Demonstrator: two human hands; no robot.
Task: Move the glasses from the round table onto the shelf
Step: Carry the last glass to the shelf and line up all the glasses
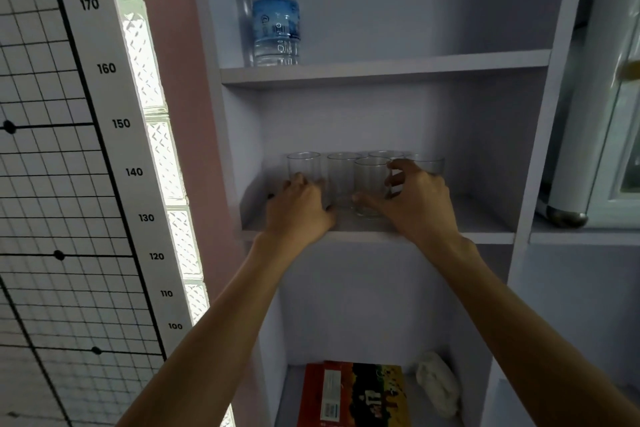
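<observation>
Far left of the middle shelf [485, 222]: a black wire grid [52, 184] and a height chart [121, 123] w/ nos. 100–170, then a lit glass-block strip [162, 156] running up beside the shelf unit.

Five clear glasses stand upright on the middle shelf, bunched at its left-centre.

- Left hand [298, 208]: on the shelf's left part, back of hand to the camera. The fingers reach to the lower part of the leftmost glass [304, 166] and the thumb points toward the second glass [343, 177]. The view is dim and the glass is clear, so can't tell if it grips or only touches.
- Water bottle [275, 21]: upright, blue label, one board above the middle shelf, at that board's left.
- Front glass [372, 184]: nearest the shelf's front edge, just right of the second glass.
- Back glass [386, 153]: behind the front one, toward the shelf's rear wall.
- Right hand [415, 204]: holds the front glass. The thumb is low on its left side and the fingers curl round its right side.
- Rightmost glass [427, 165]: just beyond the right hand's knuckles, partly hidden.

One level below the middle shelf: a red-and-yellow box [353, 395] and, right of it, a crumpled white cloth [438, 383].

Right of the shelf unit: a white appliance [616, 149], prob. a fridge.
</observation>
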